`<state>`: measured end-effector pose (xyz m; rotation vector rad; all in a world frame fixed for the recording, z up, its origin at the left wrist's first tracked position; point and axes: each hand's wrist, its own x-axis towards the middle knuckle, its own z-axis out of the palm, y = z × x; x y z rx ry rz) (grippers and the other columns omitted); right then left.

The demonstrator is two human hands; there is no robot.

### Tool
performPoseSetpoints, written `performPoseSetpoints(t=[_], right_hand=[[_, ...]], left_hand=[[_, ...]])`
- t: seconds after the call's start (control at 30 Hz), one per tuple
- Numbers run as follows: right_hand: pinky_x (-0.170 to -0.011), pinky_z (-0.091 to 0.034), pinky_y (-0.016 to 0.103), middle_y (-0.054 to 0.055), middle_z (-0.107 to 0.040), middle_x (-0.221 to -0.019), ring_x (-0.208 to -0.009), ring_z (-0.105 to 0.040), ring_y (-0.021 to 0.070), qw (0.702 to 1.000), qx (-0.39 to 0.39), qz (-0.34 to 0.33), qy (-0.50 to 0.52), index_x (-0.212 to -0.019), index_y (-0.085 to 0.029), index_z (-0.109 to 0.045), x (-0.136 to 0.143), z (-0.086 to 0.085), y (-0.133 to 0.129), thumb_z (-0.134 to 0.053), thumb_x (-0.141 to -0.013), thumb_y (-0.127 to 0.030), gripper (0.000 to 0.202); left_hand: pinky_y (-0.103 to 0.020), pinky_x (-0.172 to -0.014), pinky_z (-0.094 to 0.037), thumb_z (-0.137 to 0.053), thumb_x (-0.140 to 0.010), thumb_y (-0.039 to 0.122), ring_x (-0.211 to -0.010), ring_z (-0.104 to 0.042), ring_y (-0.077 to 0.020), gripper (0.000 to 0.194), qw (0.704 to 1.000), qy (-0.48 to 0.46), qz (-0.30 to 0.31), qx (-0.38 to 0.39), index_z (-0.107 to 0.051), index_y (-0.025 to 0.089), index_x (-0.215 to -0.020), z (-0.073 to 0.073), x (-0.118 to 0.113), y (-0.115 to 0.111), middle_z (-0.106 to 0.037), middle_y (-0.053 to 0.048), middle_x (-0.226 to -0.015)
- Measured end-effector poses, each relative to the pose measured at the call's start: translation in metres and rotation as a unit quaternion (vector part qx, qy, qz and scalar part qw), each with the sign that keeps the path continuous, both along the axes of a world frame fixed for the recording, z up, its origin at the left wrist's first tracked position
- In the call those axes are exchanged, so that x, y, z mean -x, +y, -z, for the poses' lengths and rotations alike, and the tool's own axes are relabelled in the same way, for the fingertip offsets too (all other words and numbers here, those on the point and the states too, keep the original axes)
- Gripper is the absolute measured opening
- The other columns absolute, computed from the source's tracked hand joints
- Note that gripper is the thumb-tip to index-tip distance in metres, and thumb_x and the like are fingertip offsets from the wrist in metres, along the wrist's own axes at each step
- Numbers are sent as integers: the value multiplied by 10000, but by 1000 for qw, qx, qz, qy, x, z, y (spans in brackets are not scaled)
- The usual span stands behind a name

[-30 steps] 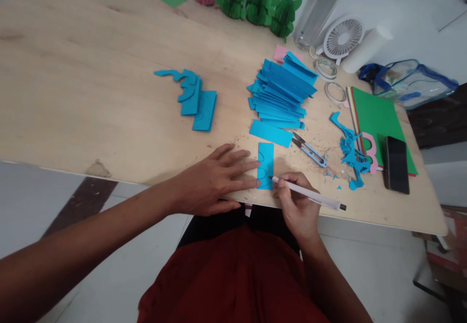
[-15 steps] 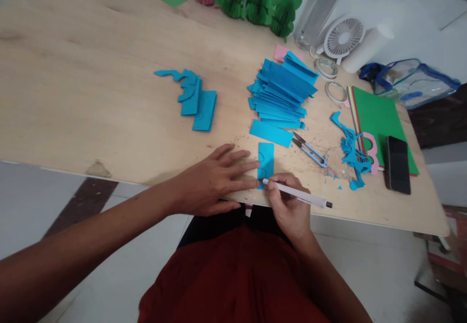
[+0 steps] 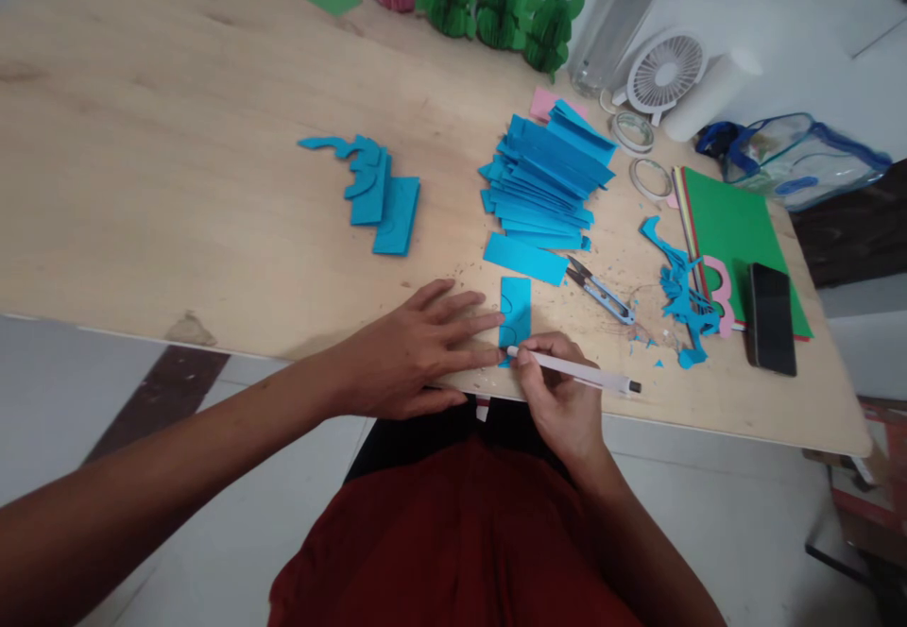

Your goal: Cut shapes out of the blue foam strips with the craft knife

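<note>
Close to the table's front edge lies a blue paper strip with curved lines drawn on it. My left hand rests flat with fingers spread, its fingertips on the strip's left edge. A white pen is pinched in my right hand, its tip at the lower part of the strip; the exact contact point is hidden by fingers. Just above is another blue strip, touching the tips of small blue-handled thread snips. A fanned stack of blue folded strips sits behind it.
Cut and marked blue pieces lie left of centre. To the right are blue scraps, green paper sheets, a phone and tape rolls. Green paper ornaments, a clear bottle and a fan stand along the wall.
The pen's rear end has tilted slightly upward, away from me. My left hand stays in place on the strip.
</note>
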<state>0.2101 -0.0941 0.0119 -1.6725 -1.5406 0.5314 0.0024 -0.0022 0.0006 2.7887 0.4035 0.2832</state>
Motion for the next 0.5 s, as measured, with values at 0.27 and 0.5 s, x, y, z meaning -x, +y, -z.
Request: performPoseSetpoints(t=[0.27,0.5], right_hand=[[-617,-509,297,14,-689,-758,-686,-635,166,1000,8,0,6,-821,-222,-629,-1,1,0,-581,-870,-231,69],[-627,-514,308,28,-689,-758,-698,-640,178,1000,10,8,10,-832,-214,-623,-1,1,0,-577,-873,-240,66]], left_hand=[[-550,-1197,-139,-570,-910,489,-1410,-343,-332,539,1000,1,-1,-6,-479,341,-1420,0,0,1,-422,-60,-1537],[-533,-1193,-154,-558,-915,503,-1403,-354,-319,520,1000,-3,-4,-13,-486,359,-1410,-1,0,0,-435,-40,-1528]])
